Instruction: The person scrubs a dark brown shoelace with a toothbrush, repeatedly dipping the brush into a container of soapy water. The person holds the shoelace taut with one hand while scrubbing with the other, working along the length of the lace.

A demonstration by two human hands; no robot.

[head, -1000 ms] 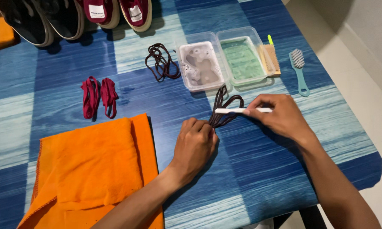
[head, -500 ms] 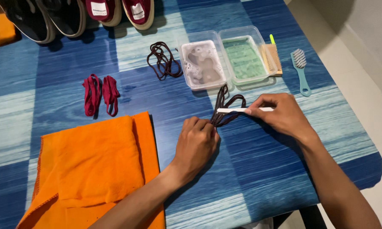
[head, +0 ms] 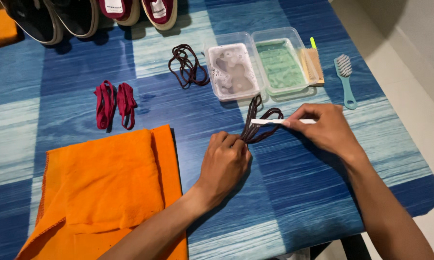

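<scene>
The left hand (head: 225, 161) is closed in a fist around a bunched dark brown shoelace (head: 260, 123), pinning it to the blue striped table (head: 284, 192) just below 2 clear plastic tubs. The lace's loops fan out from the fist toward the right hand (head: 325, 129), whose fingers pinch a slim white brush handle (head: 274, 122) laid across those loops; the bristle end looks to rest on the lace, though it is too small to be sure. The lace is light, limp and probably damp, so it will slide and twist unless held where it is gathered, close to the loops. The nearer tub (head: 232, 71) holds cloudy grey water, the other tub (head: 279, 62) greenish water. A wooden scrub brush (head: 313, 65) leans at that tub's edge, with a teal brush (head: 344, 79) beside it. A second brown lace (head: 187, 65) and 2 folded maroon laces (head: 115, 103) lie apart, above an orange cloth (head: 111, 188). Shoes (head: 89, 14) line the far edge
</scene>
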